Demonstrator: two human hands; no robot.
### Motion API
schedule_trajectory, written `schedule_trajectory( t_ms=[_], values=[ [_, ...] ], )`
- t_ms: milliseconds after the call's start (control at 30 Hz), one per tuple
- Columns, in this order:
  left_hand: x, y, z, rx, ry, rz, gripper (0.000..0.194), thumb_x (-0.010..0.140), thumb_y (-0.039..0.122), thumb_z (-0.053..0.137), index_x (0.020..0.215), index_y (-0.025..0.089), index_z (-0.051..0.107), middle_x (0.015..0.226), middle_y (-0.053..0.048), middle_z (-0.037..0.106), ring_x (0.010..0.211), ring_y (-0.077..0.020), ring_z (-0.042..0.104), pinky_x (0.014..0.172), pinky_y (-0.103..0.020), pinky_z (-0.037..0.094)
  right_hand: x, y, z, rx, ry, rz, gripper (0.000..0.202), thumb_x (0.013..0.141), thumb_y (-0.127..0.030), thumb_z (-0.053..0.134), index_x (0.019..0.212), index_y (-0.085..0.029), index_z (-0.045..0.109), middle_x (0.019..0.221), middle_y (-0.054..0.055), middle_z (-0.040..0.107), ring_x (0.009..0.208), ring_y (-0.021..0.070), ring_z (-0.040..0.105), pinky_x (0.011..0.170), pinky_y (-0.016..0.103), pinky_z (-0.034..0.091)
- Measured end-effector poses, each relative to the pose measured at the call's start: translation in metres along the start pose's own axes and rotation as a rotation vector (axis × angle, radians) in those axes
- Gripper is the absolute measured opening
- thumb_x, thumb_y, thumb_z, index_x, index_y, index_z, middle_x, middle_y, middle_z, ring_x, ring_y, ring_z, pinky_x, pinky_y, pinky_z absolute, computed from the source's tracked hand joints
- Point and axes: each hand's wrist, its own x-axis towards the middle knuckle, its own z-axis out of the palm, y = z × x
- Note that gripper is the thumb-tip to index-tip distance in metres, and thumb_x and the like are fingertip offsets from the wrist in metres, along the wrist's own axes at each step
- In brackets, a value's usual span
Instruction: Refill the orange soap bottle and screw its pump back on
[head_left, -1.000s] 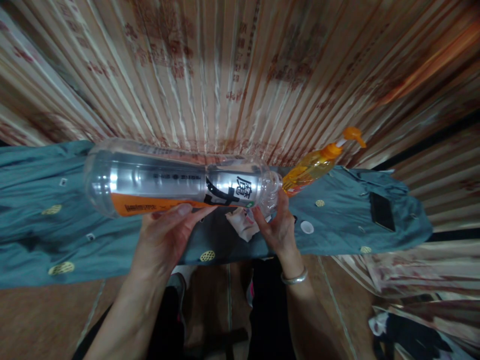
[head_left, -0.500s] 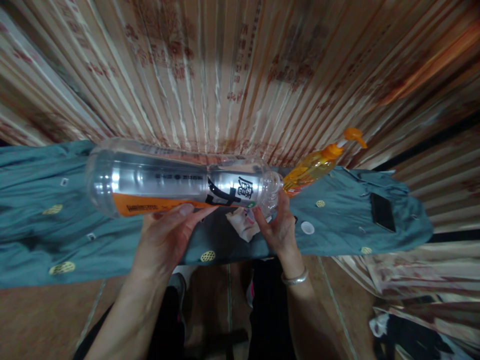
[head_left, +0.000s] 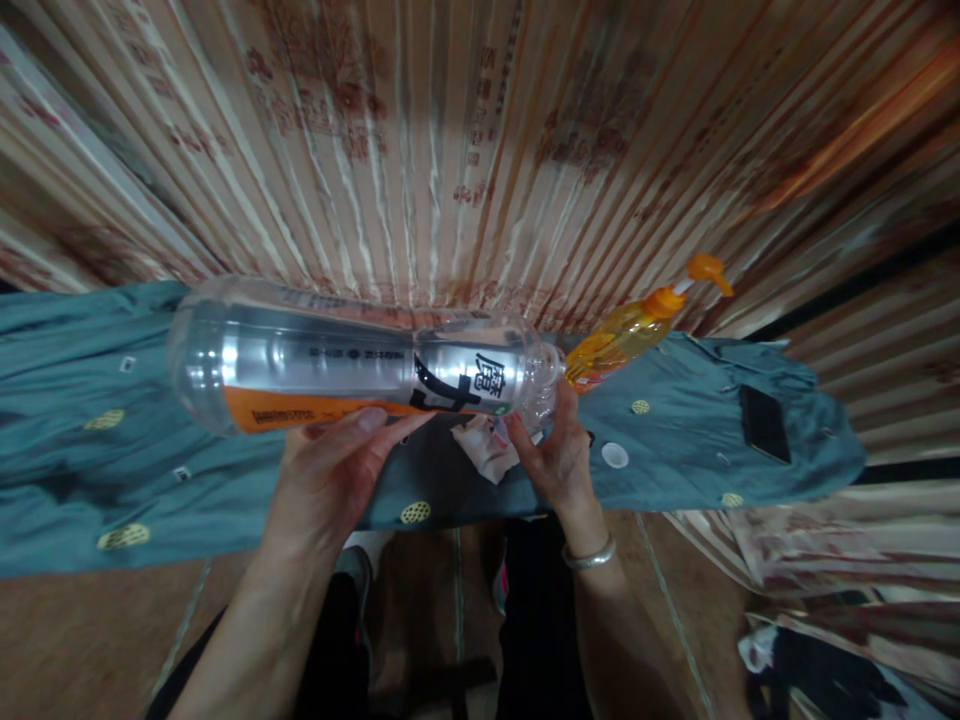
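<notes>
A large clear plastic bottle (head_left: 337, 360) with a silver and orange label lies sideways in the air above the cloth, its neck toward the right. My left hand (head_left: 337, 465) holds its body from below, the thumb along the orange band. Around the neck end are the fingers of my right hand (head_left: 555, 450), which wears a silver bracelet. Just beyond that hand stands a pump bottle (head_left: 626, 335) of yellow liquid with an orange top. Below the clear bottle, a crumpled whitish wrapper (head_left: 487, 450) sits between my hands.
A teal cloth (head_left: 675, 440) covers the long narrow surface. On it are a small white disc (head_left: 615, 456) and, farther right, a dark phone-like object (head_left: 765, 425). Pleated curtains (head_left: 435, 130) hang behind. Dark items (head_left: 832, 675) lie at the lower right.
</notes>
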Motion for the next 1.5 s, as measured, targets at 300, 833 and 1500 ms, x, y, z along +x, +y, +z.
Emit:
schedule_trajectory(
  t_ms=[300, 833, 1500],
  values=[
    [0.0003, -0.0007, 0.0008, -0.026, 0.005, 0.002, 0.034, 0.059, 0.018, 0.098, 0.084, 0.028, 0.077, 0.069, 0.004, 0.078, 0.076, -0.0246, 0.08, 0.083, -0.049, 0.075, -0.0002, 0.0011, 0.0006, 0.015, 0.007, -0.016, 0.073, 0.098, -0.055, 0.064, 0.155, -0.014, 0.045, 0.122, 0.019, 0.081, 0.099, 0.0332, 0.084, 0.081, 0.049, 0.071],
    [0.0007, -0.0004, 0.0014, -0.053, -0.001, 0.006, 0.032, 0.059, 0.015, 0.097, 0.081, 0.028, 0.077, 0.071, 0.005, 0.08, 0.07, -0.0211, 0.079, 0.08, -0.047, 0.076, -0.0002, 0.0025, 0.0018, -0.003, 0.049, -0.043, 0.073, 0.098, -0.057, 0.064, 0.152, -0.012, 0.048, 0.124, 0.021, 0.081, 0.098, 0.0323, 0.085, 0.081, 0.045, 0.071],
    [0.0005, 0.0, 0.0, -0.02, -0.008, 0.007, 0.036, 0.059, 0.02, 0.098, 0.088, 0.029, 0.079, 0.069, 0.004, 0.079, 0.077, -0.0262, 0.081, 0.088, -0.055, 0.074, 0.0002, 0.0019, 0.0015, 0.006, 0.01, -0.016, 0.075, 0.097, -0.057, 0.064, 0.155, -0.014, 0.044, 0.125, 0.021, 0.081, 0.1, 0.0337, 0.084, 0.084, 0.047, 0.071]
  ],
)
